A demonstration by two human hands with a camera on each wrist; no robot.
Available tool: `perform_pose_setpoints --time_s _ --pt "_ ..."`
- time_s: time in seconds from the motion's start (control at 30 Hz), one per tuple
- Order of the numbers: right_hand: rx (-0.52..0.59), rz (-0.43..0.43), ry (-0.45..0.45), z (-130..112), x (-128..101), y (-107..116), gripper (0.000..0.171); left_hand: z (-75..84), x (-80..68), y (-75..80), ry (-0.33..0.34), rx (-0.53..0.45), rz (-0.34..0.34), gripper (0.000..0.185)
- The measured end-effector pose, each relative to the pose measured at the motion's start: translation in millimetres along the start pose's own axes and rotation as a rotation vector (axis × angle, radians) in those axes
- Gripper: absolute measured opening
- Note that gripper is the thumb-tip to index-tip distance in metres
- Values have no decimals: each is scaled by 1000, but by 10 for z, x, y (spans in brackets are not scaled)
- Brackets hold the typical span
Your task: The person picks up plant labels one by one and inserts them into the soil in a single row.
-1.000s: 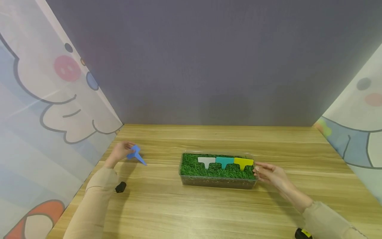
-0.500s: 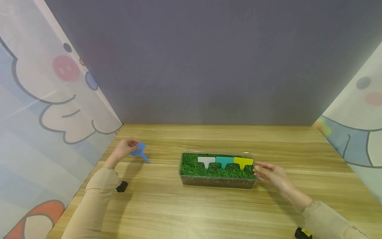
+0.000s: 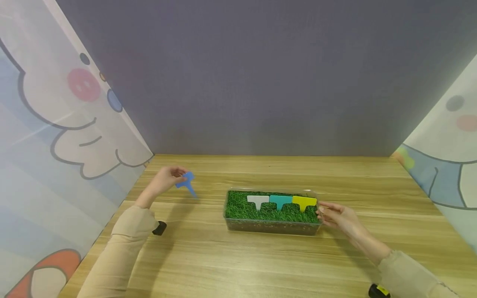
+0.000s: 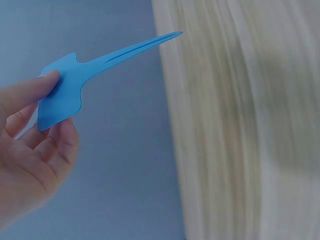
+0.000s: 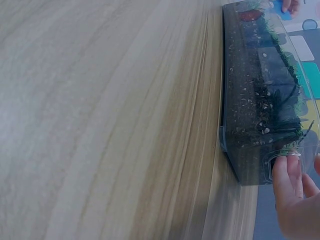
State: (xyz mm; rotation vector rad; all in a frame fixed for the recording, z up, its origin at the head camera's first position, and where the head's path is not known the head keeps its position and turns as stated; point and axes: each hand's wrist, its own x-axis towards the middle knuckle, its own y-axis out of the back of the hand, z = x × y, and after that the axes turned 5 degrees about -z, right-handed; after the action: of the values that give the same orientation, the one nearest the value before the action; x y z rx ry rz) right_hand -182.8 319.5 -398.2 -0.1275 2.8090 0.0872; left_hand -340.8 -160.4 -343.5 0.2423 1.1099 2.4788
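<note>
A blue T-shaped plant label [image 3: 188,178] is pinched between the thumb and fingers of my left hand [image 3: 165,180], raised over the left part of the table. In the left wrist view the thumb lies on the label's wide head [image 4: 62,92], and its pointed stem slants to the upper right. My right hand [image 3: 342,217] grips the right end of a clear planter box [image 3: 272,227] topped with green grass. In the right wrist view its fingers [image 5: 284,180] reach into the box's end handle. White [image 3: 258,199], teal [image 3: 281,200] and yellow [image 3: 304,201] labels stand in the grass, side by side.
The wooden table [image 3: 238,265] runs back to a dark grey panel [image 3: 238,82]. Cartoon-printed sheets [image 3: 74,132] flank both sides. A black object [image 3: 159,228] shows by the left sleeve, another black one with a yellow mark [image 3: 378,291] by the right.
My left hand has moved right and slightly away from me, lifting the blue plant label, whose stem now points down more steeply. The right hand and planter box have stayed put.
</note>
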Motion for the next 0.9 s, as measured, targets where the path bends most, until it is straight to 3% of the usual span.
perform_pose_setpoints --time_s 0.23,0.43,0.9 --pt "14 -14 0 -14 -15 -1 64 271 42 -61 -73 11 13 24" --pt "-11 -12 -2 -11 -19 0 64 479 61 -86 -87 -13 4 24" --pt "-19 -8 5 6 -8 2 63 844 95 -211 -190 -82 2 21"
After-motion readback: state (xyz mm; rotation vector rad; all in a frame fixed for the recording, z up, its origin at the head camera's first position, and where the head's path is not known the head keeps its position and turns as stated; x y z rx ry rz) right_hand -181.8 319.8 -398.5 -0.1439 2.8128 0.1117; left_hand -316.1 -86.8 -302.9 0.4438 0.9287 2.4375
